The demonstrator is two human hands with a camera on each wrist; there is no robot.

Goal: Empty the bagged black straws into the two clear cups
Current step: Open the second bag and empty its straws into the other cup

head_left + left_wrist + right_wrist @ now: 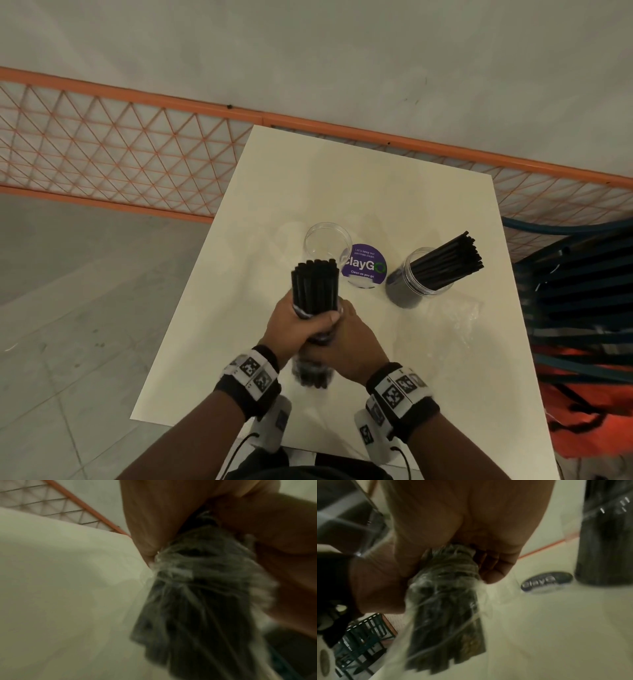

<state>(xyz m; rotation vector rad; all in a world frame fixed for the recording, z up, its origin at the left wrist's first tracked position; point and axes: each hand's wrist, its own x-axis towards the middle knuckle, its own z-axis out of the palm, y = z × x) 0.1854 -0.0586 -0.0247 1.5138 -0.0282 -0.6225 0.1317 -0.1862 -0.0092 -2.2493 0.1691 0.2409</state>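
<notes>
I hold the bundle of black plastic straws (314, 287) above the near half of the white rectangular worktop (445, 359), both grips wrapped round its middle: the left hand (291, 325) and the right hand (346, 346) are each curled tight on the bundle through the thin clear plastic bag (197, 601). The bare straw tops stand clear of the hands; the lower ends sit inside the crumpled bag, and both wrist views are blurred.

Risks, as I judge them:
- The bag film is slippery; if either grip loosens, straws can slide out at the bottom and scatter over the worktop edge to the floor.
- The empty clear cup (327, 240) is light; a bundle that lands off-centre on its rim can tip it.
- Loose bag film can drop into the cup with the straws.

Surroundings: the second clear cup (414, 277), right of the empty one, already carries black straws that lean outward, so a wide swing can catch them. A round purple sticker (363, 264) lies between the two cups. A crumpled clear film (455, 318) rests near the filled cup.
</notes>
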